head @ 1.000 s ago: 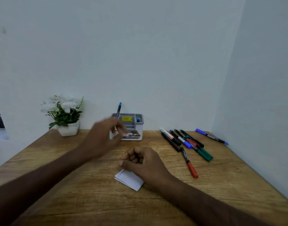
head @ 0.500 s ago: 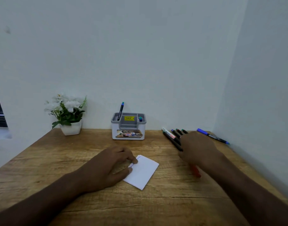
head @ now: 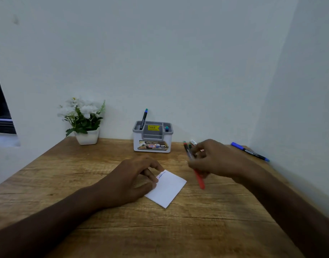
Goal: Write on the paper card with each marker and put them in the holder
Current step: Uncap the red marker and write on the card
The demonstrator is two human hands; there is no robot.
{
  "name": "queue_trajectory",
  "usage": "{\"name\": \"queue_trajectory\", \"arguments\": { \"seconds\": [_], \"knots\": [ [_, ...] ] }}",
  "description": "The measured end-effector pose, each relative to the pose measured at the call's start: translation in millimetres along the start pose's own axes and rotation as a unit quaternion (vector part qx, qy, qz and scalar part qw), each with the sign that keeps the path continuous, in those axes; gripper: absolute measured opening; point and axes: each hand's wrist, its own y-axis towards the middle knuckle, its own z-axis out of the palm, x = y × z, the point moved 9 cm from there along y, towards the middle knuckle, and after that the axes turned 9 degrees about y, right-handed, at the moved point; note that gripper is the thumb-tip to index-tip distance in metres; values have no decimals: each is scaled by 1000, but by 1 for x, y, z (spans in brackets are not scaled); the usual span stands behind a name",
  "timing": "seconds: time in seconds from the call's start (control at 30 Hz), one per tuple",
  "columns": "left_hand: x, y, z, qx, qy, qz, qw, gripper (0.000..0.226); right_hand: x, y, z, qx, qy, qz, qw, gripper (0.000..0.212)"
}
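A white paper card [head: 169, 190] lies on the wooden table [head: 197, 229] with one line of blue writing at its top left corner. My left hand [head: 130, 181] rests on the card's left edge, fingertips pressing it down. To the right, my right hand [head: 217, 161] grips a black marker with a red cap [head: 199, 180], tilted and lifted, red end toward me. The grey and white holder [head: 152, 144] stands at the back wall. A teal-capped marker [head: 143, 119] leans in its left slot and a short blue tip [head: 167, 128] shows at its right.
Behind my right hand the tips of several more markers [head: 191, 144] peek out, the rest hidden. A blue marker [head: 250, 152] lies by the right wall. A white pot of flowers [head: 84, 123] stands at the back left.
My left hand came back from the holder and settled on the card. My right hand went right to the marker pile and now lifts the red-capped marker from it.
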Motion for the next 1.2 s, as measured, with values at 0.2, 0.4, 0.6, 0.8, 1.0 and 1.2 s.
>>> {"name": "queue_trajectory", "arguments": {
  "seconds": [0.2, 0.4, 0.6, 0.8, 1.0, 1.2],
  "knots": [
    [-6, 0, -4, 4, -23, -29, 999, 40, 13, -2, 50, 8, 294, -61, 954, 18],
    [-1, 0, 5, 4, 59, -28, 998, 35, 15, -5, 77, 37, 428, -98, 898, 25],
    [11, -3, -4, -24, 28, -27, 999, 27, 16, -4, 95, 85, 552, -61, 827, 29],
    [18, 0, -2, -10, 33, -45, 998, 29, 14, -6, 106, 129, 603, -24, 787, 34],
    [26, -2, 0, 17, 8, -67, 998, 43, 7, -2, 102, 112, 660, -9, 743, 29],
    [27, -3, 4, 56, -113, -90, 988, 37, -27, 4, 70, -95, 665, -3, 741, 33]
  ]
}}
